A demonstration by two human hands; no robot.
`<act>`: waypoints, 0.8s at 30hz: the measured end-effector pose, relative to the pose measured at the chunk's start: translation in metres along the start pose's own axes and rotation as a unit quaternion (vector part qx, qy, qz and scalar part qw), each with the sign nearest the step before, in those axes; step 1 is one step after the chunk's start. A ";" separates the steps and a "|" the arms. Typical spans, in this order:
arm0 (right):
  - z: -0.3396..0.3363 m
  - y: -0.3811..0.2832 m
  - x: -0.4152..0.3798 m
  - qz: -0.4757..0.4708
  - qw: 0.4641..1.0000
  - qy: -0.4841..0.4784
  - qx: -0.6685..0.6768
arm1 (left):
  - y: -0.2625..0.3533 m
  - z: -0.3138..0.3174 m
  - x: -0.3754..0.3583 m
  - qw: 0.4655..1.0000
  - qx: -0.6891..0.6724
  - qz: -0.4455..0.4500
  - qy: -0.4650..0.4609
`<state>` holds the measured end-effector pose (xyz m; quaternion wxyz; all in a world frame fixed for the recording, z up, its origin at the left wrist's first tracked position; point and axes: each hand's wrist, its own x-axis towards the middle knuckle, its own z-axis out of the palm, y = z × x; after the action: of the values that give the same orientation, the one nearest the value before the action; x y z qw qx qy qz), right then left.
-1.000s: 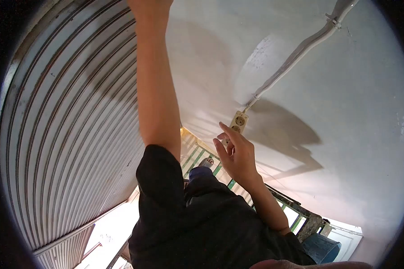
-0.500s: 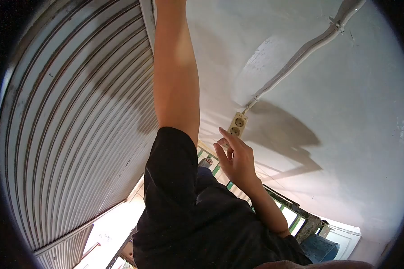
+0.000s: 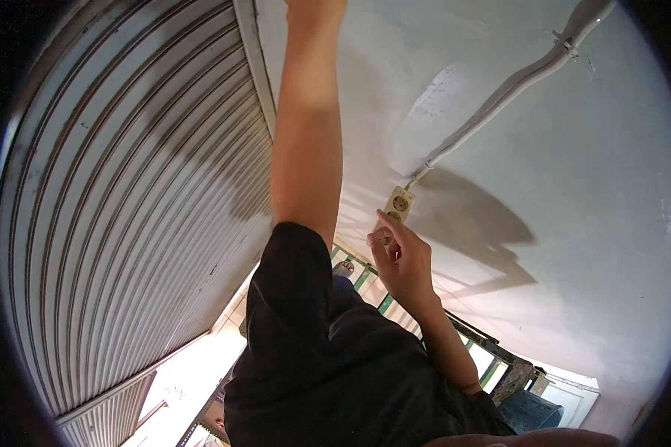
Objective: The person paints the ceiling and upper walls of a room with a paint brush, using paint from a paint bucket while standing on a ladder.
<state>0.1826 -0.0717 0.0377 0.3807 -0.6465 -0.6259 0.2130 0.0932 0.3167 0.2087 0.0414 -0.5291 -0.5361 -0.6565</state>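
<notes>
My left arm stretches up past the top edge; only the wrist and the base of my left hand (image 3: 317,9) show. Its fingers are out of view, so what they hold or touch cannot be seen. My right hand (image 3: 406,264) is raised in front of my body, the index finger pointing up and the thumb apart from it, the other fingers loosely curled. Nothing is held in it. Behind its fingertips, a cream power strip (image 3: 401,201) with round sockets hangs against the pale wall, partly covered by the hand. No contact between them is evident.
A ribbed metal shutter (image 3: 142,201) fills the left side. Along the pale wall (image 3: 596,208) a white cable (image 3: 492,108) runs down to the power strip. Below are a green-barred railing (image 3: 384,304), a foot in a sandal (image 3: 343,270) and a blue container (image 3: 529,413).
My left arm has shifted right and slightly lower, bringing the wrist into view. My right hand has moved a little right and down, its thumb and index finger somewhat closer together.
</notes>
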 end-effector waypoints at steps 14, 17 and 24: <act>0.005 0.000 -0.008 0.027 0.999 -0.004 0.022 | -0.054 -0.079 0.020 0.995 0.006 -0.069 -0.076; 0.003 -0.002 -0.009 0.028 0.999 0.000 0.022 | -0.081 -0.018 0.057 0.999 0.036 0.025 -0.007; 0.002 -0.002 -0.007 0.041 0.998 0.019 0.034 | -0.025 0.002 0.028 0.997 -0.037 0.070 0.022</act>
<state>0.1789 -0.0784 0.0363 0.4053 -0.6618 -0.5843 0.2373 0.0668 0.3432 0.2125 0.0794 -0.5514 -0.4724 -0.6830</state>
